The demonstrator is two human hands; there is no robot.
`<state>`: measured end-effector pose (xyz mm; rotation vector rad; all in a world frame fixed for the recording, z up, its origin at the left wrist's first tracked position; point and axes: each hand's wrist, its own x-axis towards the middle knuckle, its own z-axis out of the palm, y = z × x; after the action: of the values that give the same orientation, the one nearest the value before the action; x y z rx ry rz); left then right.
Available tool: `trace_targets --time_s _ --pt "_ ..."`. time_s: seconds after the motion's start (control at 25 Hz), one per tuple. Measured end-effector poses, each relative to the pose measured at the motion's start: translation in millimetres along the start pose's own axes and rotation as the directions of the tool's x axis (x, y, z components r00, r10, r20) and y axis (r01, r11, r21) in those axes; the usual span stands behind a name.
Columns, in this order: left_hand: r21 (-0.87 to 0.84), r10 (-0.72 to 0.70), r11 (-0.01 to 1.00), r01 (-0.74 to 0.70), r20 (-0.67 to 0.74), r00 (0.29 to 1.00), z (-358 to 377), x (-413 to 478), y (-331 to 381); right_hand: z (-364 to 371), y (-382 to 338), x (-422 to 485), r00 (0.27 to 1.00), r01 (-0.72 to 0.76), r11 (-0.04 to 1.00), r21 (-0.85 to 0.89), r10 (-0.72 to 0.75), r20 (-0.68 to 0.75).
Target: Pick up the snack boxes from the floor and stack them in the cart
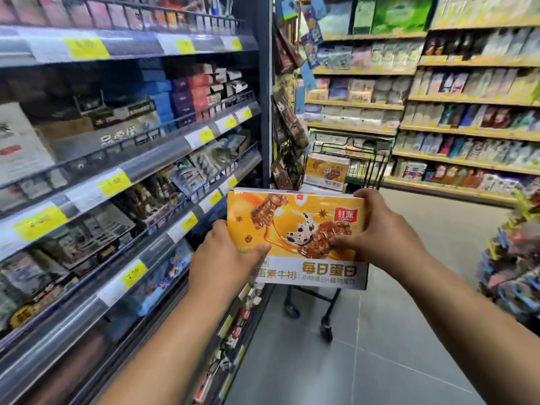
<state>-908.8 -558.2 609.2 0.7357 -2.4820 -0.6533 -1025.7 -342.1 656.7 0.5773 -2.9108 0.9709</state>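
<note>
Blocking most of the black cart (only wheels and a strip of wire rim showing): the orange snack box, held up in the aisle in front of it. Partly seen inside, a second matching box. Smeared beyond reading, the shelf labels. Gripped at its left edge by the left hand, thumb across the front; clasped at the right by the right hand, fingers over the top.

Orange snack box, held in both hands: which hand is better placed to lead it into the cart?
Probably the right hand: it grips the far corner of the snack box, nearest the cart; the left hand holds the near edge beside the shelves.
</note>
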Motion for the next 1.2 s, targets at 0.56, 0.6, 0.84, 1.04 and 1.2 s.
trace_targets --time_s 0.56,0.6,0.84,1.04,1.2 --pt "-0.064 0.151 0.988 -0.143 0.143 0.978 162.4 297.8 44.5 28.8 52.0 279.7 0.979 -0.154 0.988 -0.001 0.152 -0.137" --pt "-0.086 0.170 0.984 -0.158 0.156 0.973 183.5 322.7 47.2 33.6 61.8 304.4 0.970 -0.183 0.983 0.008 0.182 -0.160" --pt "-0.098 0.153 0.986 -0.133 0.227 0.962 288.5 424.8 74.7 62.1 126.8 420.3 0.957 -0.242 0.969 0.042 0.245 -0.152" --pt "-0.141 0.098 0.988 -0.068 0.226 0.969 383.9 491.0 102.0 82.3 192.2 529.5 0.961 -0.266 0.963 0.041 0.268 -0.071" --pt "-0.149 0.030 0.989 0.009 0.259 0.965 462.8 532.7 107.7 106.4 234.9 601.1 0.957 -0.288 0.958 0.006 0.288 -0.042"
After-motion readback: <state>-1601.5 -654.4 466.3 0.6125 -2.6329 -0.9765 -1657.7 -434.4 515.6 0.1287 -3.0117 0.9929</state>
